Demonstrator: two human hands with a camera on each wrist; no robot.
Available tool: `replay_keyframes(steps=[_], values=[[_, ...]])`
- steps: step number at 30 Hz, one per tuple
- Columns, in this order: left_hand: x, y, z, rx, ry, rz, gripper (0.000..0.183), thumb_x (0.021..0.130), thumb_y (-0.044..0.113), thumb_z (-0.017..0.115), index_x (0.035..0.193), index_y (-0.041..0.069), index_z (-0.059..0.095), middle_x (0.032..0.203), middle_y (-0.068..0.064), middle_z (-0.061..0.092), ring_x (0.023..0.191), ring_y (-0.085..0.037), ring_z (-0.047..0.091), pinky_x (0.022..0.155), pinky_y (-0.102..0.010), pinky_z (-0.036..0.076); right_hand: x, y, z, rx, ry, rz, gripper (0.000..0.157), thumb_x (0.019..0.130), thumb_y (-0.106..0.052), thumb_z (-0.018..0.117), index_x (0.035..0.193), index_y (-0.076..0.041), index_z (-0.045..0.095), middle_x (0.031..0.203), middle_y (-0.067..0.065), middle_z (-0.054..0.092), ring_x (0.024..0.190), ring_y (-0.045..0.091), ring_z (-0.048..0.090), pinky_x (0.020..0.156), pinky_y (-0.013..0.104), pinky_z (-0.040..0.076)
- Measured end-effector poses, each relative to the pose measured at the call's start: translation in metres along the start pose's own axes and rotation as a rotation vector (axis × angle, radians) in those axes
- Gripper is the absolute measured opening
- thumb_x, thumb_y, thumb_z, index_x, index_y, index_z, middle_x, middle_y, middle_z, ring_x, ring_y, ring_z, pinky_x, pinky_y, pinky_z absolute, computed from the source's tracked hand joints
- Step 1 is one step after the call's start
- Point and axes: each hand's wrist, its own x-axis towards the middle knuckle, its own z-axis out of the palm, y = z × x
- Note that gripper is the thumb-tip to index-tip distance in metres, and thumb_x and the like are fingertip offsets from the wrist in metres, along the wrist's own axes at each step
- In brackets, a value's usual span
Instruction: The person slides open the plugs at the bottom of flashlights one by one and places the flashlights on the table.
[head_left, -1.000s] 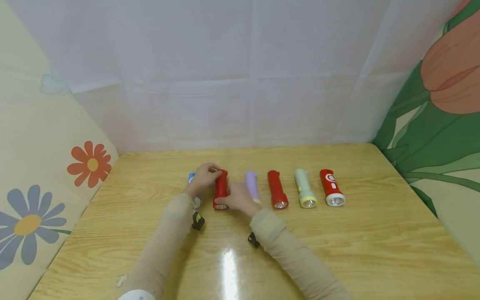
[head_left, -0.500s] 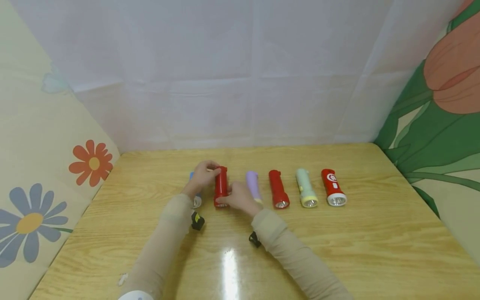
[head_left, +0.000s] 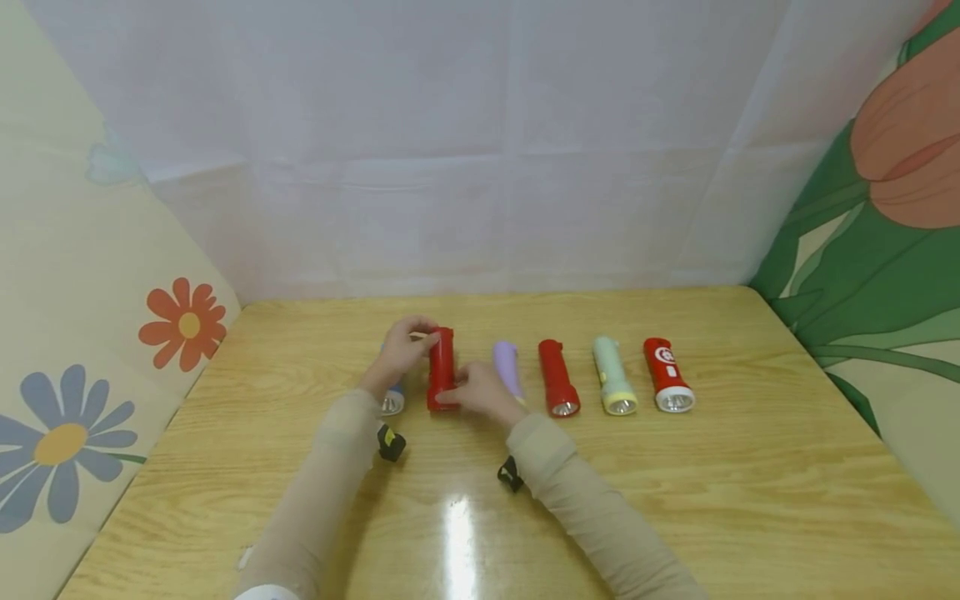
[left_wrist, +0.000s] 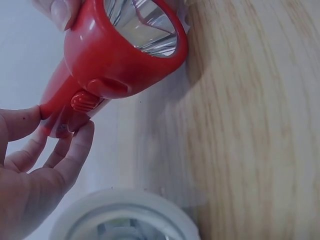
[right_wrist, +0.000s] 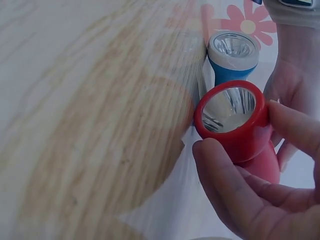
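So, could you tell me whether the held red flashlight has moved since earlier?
Yes: in the head view, the held red flashlight has shifted slightly upward, toward the table's back edge.

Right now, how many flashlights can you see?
6, left to right: blue one partly behind the left hand; held red one; purple one partly behind the right hand; second red one; green one; red-and-white one. Others could be hidden.

You can come in from the right edge of the desk (head_left: 787,467) as far as the red-and-white flashlight (head_left: 664,371), or slip along the far edge behind the row. Narrow gaps flank the mint flashlight (head_left: 611,367). Toward the left edge, the blue flashlight (head_left: 393,402) hems in your held red flashlight (head_left: 442,362); on its other side, your right hand (head_left: 486,392) and the purple flashlight (head_left: 506,365) block you.
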Motion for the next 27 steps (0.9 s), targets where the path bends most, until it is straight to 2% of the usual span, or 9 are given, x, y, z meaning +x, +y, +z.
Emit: replay_keyframes(steps=[7, 15, 21, 27], values=[[-0.0015, 0.0013, -0.0016, -0.059, 0.010, 0.011, 0.021, 0.090, 0.002, 0.053, 0.109, -0.007, 0.053, 0.110, -0.022, 0.054, 0.081, -0.027, 0.061, 0.078, -0.037, 0.050, 0.0004, -0.0020, -0.0003, 0.048, -0.004, 0.035, 0.033, 0.076, -0.013, 0.073, 0.099, 0.008, 0.062, 0.082, 0.011, 0.065, 0.060, 0.017, 0.057, 0.054, 0.025, 0.048], [-0.0040, 0.0030, -0.0035, -0.112, -0.009, 0.028, 0.022, 0.090, 0.001, 0.052, 0.110, -0.009, 0.052, 0.112, -0.021, 0.053, 0.093, -0.032, 0.059, 0.081, -0.037, 0.049, 0.0005, -0.0031, 0.0003, 0.096, -0.022, 0.038, 0.034, 0.076, -0.011, 0.073, 0.102, 0.007, 0.062, 0.089, 0.014, 0.066, 0.065, 0.017, 0.059, 0.057, 0.027, 0.050], [-0.0050, 0.0058, -0.0045, -0.139, -0.016, 0.008, 0.025, 0.091, 0.003, 0.051, 0.112, -0.008, 0.051, 0.115, -0.021, 0.052, 0.098, -0.034, 0.057, 0.084, -0.038, 0.048, 0.0010, -0.0030, 0.0015, 0.086, -0.006, 0.039, 0.031, 0.075, -0.010, 0.073, 0.098, 0.007, 0.063, 0.085, 0.012, 0.066, 0.064, 0.015, 0.058, 0.057, 0.026, 0.050], [-0.0052, 0.0073, -0.0049, -0.162, 0.003, 0.020, 0.024, 0.092, 0.005, 0.050, 0.110, -0.010, 0.052, 0.112, -0.020, 0.052, 0.096, -0.029, 0.056, 0.078, -0.034, 0.050, 0.0013, -0.0032, 0.0030, 0.068, 0.011, 0.037, 0.030, 0.074, -0.010, 0.074, 0.095, 0.007, 0.062, 0.080, 0.012, 0.066, 0.061, 0.015, 0.058, 0.056, 0.025, 0.049]])
